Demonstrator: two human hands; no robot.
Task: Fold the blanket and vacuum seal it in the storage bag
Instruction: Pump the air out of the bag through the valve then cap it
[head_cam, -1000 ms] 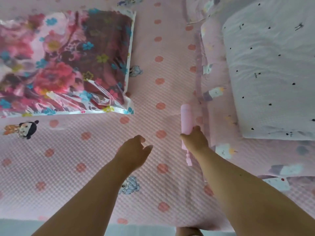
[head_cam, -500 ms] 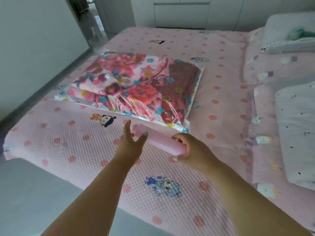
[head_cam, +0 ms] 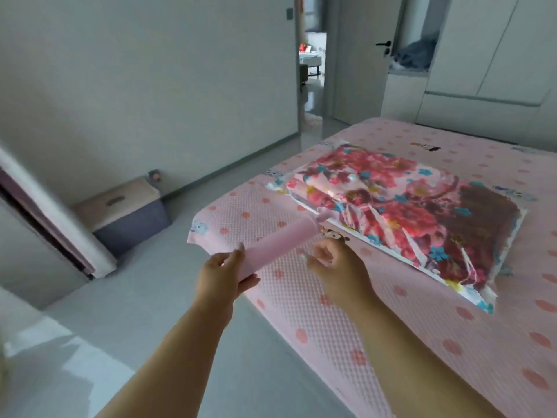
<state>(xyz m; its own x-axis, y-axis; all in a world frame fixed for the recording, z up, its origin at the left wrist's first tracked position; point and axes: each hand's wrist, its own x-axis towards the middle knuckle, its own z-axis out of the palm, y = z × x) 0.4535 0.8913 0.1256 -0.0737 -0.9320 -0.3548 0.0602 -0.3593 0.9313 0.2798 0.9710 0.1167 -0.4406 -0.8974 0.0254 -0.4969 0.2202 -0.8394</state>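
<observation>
A folded red floral blanket (head_cam: 416, 218) lies inside a clear plastic storage bag (head_cam: 485, 297) on the pink dotted bed cover (head_cam: 346, 321). My left hand (head_cam: 224, 274) grips the near end of a pink cylindrical hand pump (head_cam: 280, 244), which points towards the bag's near edge. Its far tip is close to the bag; I cannot tell if they touch. My right hand (head_cam: 334, 267) sits just right of the pump, fingers loosely curled, holding nothing.
The bed's corner (head_cam: 196, 233) overhangs the grey floor. A low storage box (head_cam: 126, 212) stands against the left wall. An open doorway (head_cam: 312, 64) and white wardrobes (head_cam: 482, 55) are behind the bed.
The pump has passed from my right hand to my left, which now grips its end. My right hand has let go. The view has swung up and left towards the wall and door.
</observation>
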